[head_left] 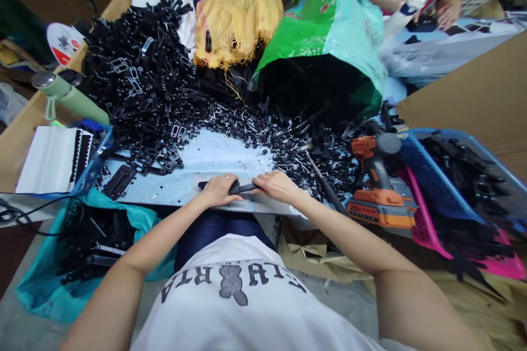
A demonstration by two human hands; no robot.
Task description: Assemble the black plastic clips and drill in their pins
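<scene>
Black plastic fills most of what we see: one long black strip (230, 187) lies flat on the pale blue table (214, 159), at its near edge, with its long axis running left to right. Our left hand (218, 191) covers the strip's left half, fingers curled down over it and pressing or gripping it. Our right hand (276, 185) meets its right end, fingers bent onto the tip. Both hands touch the strip, so neither is nearer; it lies directly under the fingers and between the two palms. Whether the fingers fully close around it we cannot tell, since the knuckles hide the underside.

We count one strip in hand and two hands on it. Far and left rises a heap of black parts (140, 77), too many to count. A scatter of small screws (267, 131) spreads across the far middle of the table. To the right lies one orange cordless drill (376, 186), with one blue basket (448, 175) beyond it holding more black pieces. One green sack (325, 38) and one yellow sack (236, 24) stand at the far side. At the far right, another person's hand (448, 11) works at a separate spot.
</scene>
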